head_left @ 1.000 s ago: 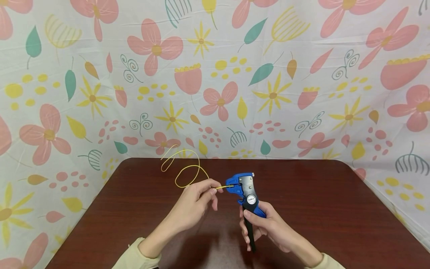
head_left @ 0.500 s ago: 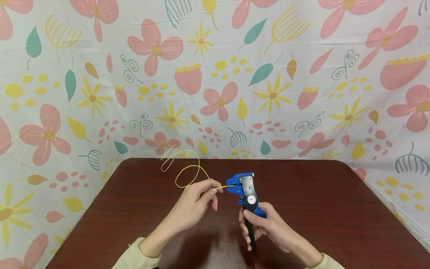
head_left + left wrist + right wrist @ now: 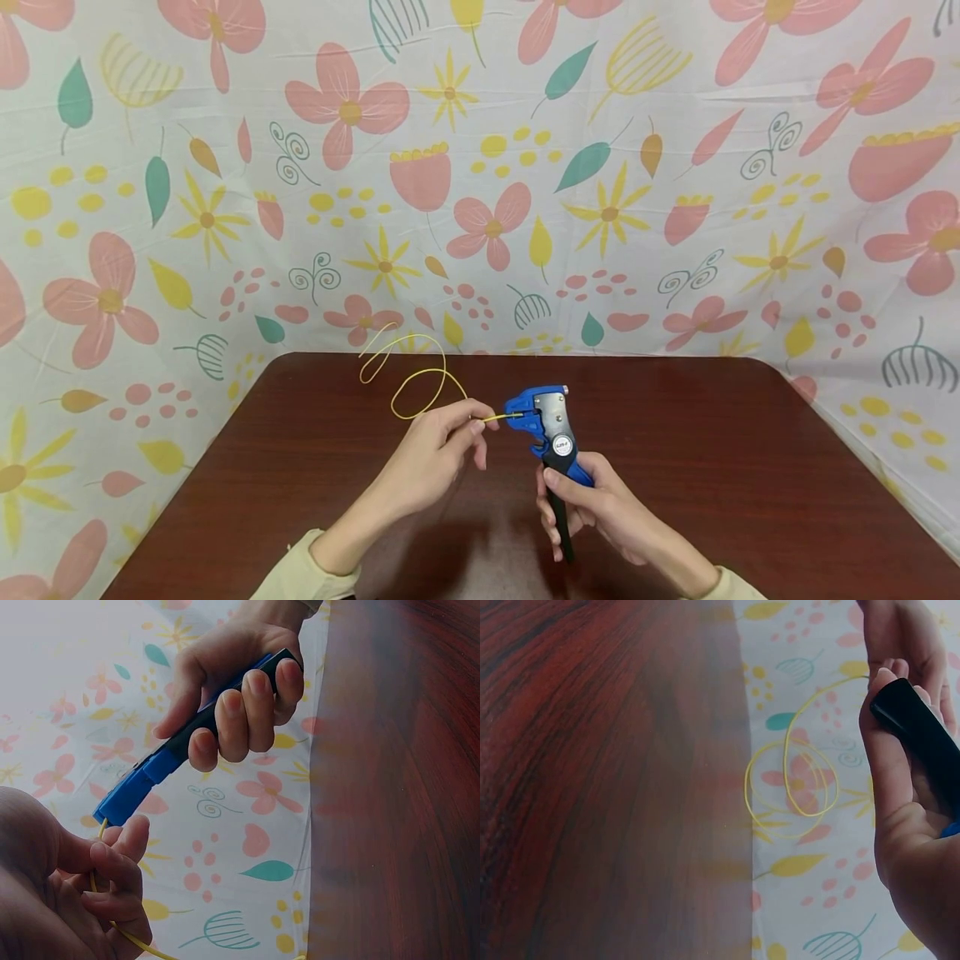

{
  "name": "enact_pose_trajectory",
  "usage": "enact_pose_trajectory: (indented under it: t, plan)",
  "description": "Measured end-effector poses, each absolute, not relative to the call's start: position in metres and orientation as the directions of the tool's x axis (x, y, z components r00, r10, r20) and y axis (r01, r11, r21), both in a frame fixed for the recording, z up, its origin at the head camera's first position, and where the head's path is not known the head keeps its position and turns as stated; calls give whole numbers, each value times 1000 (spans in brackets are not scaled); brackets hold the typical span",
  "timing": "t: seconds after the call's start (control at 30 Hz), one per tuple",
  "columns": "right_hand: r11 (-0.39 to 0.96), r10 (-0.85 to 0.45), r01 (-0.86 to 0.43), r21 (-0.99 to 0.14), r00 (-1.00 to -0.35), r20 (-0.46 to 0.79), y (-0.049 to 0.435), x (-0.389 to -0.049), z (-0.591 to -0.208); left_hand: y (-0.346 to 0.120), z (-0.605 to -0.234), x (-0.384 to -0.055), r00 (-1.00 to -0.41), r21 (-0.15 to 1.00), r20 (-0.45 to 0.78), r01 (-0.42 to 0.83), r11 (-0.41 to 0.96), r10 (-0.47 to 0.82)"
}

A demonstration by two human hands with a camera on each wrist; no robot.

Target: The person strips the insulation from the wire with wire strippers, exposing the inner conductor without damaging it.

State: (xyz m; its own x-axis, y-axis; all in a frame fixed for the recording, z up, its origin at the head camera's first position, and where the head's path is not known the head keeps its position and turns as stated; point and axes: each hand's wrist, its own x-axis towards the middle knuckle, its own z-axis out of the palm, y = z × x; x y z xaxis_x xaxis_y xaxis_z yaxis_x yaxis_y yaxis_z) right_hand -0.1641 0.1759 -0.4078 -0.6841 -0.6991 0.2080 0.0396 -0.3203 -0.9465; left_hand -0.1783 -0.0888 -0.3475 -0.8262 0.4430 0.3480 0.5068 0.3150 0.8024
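My left hand (image 3: 438, 454) pinches a thin yellow wire (image 3: 418, 414) between thumb and fingertips, close to one end. That end lies between the blue jaws of a wire stripper (image 3: 551, 417), which has a grey metal plate and black and blue handles. The stripper is upright, held above the table by my right hand (image 3: 600, 500), whose fingers wrap round the handles. In the left wrist view the wire (image 3: 102, 826) runs from the stripper's blue tip down past the left fingers. Loose loops of wire (image 3: 786, 761) hang beyond the hands in the right wrist view.
A dark reddish-brown table (image 3: 712, 450) with a glossy top lies under both hands. Behind it and at its sides hangs a white cloth (image 3: 480, 167) printed with flowers and leaves.
The stripper and my right hand have shifted only very slightly. My left hand and the wire stay where they were.
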Motion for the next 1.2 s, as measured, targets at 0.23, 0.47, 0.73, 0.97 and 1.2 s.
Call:
enact_pose_trajectory:
  t: [0.23,0.47,0.73,0.97,1.2]
  plan:
    - [-305,-688,41,-951,-700,191,174,-163,-407,-89,-347,-178,-829,810,343,499,309,442]
    - [-276,-674,24,-961,-717,176,173,-162,-406,-89,-347,-178,-830,809,340,498,312,443]
    - [-264,-663,5,-964,-727,178,172,-161,-404,-89,-345,-177,-835,815,334,489,310,438]
    - [-264,-654,9,-964,-736,173,173,-162,-407,-89,-347,-178,-832,812,341,495,308,437]
    - [-262,-653,7,-965,-738,172,172,-162,-406,-89,-348,-179,-827,800,353,509,317,437]
